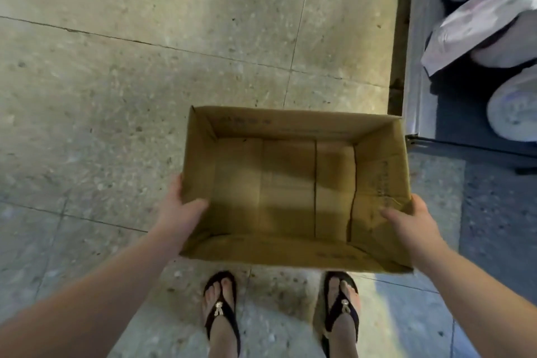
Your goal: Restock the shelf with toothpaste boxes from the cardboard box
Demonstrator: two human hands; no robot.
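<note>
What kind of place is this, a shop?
Probably a shop aisle or stockroom. There's a tiled floor, a low metal shelf holding bagged goods, and both hands, left hand and right hand, hold an empty cardboard box.

Speckled tiled floor; black sandals; at right, blurred, perhaps plastic-wrapped white packs.

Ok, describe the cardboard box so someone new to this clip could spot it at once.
Start at the tiled floor, above the sandalled feet. The cardboard box is there, open-topped, brown and empty, left hand and right hand gripping its side walls. The pale packages on the shelf at right are not cardboard.
</note>
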